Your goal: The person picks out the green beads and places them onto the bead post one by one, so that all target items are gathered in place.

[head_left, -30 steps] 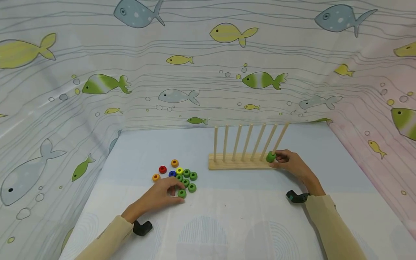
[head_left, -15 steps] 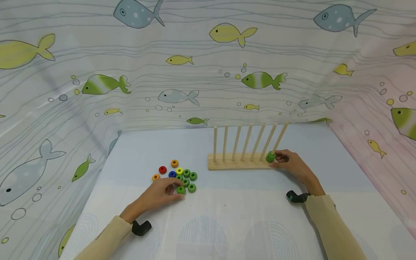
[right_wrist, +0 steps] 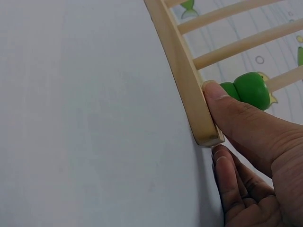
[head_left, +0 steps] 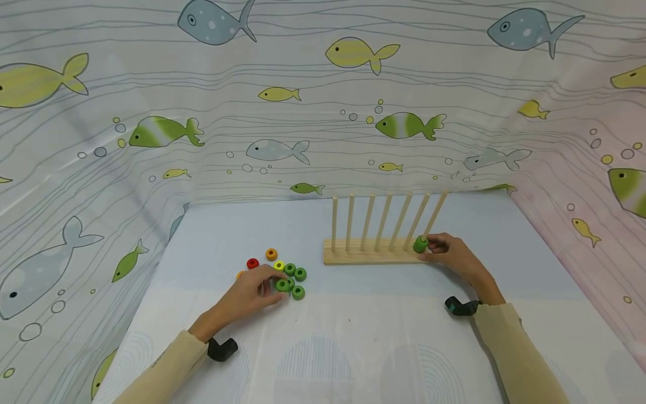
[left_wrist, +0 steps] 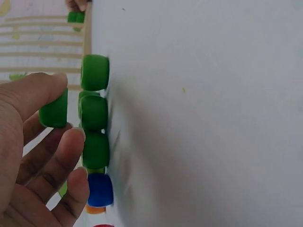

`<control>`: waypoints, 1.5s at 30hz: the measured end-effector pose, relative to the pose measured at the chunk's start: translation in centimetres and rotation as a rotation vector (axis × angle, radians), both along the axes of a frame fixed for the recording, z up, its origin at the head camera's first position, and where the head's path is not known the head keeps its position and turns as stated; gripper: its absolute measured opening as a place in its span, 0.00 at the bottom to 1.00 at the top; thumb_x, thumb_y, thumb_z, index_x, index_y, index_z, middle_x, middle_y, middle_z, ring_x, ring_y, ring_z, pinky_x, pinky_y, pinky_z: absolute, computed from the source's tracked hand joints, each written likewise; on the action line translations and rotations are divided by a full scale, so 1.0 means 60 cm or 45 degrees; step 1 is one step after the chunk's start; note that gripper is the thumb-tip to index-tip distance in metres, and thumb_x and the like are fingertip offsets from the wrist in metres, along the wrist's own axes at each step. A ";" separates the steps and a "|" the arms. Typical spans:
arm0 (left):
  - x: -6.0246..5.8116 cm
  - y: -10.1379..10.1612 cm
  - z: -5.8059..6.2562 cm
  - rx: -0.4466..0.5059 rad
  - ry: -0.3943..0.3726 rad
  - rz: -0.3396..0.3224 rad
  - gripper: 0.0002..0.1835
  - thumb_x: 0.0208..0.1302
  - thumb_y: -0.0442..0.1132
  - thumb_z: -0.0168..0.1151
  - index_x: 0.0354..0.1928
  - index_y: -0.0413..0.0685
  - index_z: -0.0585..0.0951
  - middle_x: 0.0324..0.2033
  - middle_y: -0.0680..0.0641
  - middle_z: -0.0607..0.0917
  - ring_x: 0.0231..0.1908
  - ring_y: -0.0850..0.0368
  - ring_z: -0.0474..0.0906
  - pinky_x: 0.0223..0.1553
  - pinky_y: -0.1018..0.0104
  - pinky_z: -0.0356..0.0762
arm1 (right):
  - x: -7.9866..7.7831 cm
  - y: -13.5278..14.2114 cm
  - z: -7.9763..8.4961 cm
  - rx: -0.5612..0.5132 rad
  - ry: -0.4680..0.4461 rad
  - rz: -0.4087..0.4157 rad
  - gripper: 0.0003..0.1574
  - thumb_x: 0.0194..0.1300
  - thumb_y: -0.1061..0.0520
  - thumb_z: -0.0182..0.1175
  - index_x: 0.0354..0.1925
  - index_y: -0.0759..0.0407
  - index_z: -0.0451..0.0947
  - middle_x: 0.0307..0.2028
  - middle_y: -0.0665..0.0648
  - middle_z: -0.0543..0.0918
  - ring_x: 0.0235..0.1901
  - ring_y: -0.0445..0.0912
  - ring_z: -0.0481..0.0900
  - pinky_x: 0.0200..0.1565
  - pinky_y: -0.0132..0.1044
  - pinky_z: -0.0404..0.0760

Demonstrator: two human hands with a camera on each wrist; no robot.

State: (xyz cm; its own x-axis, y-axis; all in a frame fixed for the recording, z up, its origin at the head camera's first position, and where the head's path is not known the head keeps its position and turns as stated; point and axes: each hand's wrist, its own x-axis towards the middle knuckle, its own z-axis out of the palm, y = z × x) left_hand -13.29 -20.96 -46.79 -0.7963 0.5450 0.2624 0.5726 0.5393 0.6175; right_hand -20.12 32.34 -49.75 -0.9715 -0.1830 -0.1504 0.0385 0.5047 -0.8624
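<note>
My left hand [head_left: 246,293] pinches a green bead [left_wrist: 54,112] between thumb and fingers. In the left wrist view this bead is held above the level of the green beads on the table [left_wrist: 95,113]. At the right end of a wooden peg rack [head_left: 363,258], my right hand [head_left: 451,258] grips the base, its thumb on the top edge and its fingers at the end face. Two green beads [right_wrist: 253,90] are stacked low on the rack's rightmost peg, just behind the right thumb. The other pegs are bare.
Around the left hand lie more beads: a red bead [head_left: 252,263], an orange bead [head_left: 271,254], a yellow bead [head_left: 279,265] and a blue bead [left_wrist: 100,190]. A fish-patterned cloth [head_left: 222,112] rises behind and beside the white table [head_left: 353,348].
My left hand has taken the green bead off the front of the group, raising it and moving it away from me over the other green beads. The right hand stays on the rack.
</note>
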 end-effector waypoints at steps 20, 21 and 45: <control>-0.027 0.014 0.019 0.038 0.088 -0.030 0.20 0.62 0.39 0.76 0.53 0.45 0.82 0.37 0.55 0.83 0.26 0.63 0.75 0.28 0.70 0.74 | 0.001 -0.003 0.005 -0.010 0.014 0.010 0.49 0.63 0.46 0.74 0.71 0.69 0.67 0.56 0.66 0.75 0.52 0.53 0.73 0.46 0.28 0.77; -0.028 0.015 0.020 0.038 0.086 -0.031 0.20 0.62 0.39 0.76 0.54 0.46 0.82 0.36 0.56 0.82 0.26 0.64 0.74 0.27 0.70 0.73 | 0.001 -0.003 0.004 -0.008 0.016 0.008 0.49 0.63 0.46 0.74 0.71 0.69 0.67 0.56 0.66 0.75 0.52 0.54 0.73 0.46 0.28 0.77; -0.049 0.035 0.047 0.031 0.150 -0.046 0.20 0.64 0.37 0.74 0.57 0.46 0.81 0.43 0.55 0.84 0.28 0.61 0.75 0.26 0.70 0.74 | 0.002 -0.001 0.000 0.016 0.031 0.010 0.46 0.64 0.47 0.74 0.70 0.69 0.69 0.55 0.66 0.76 0.52 0.53 0.74 0.47 0.27 0.77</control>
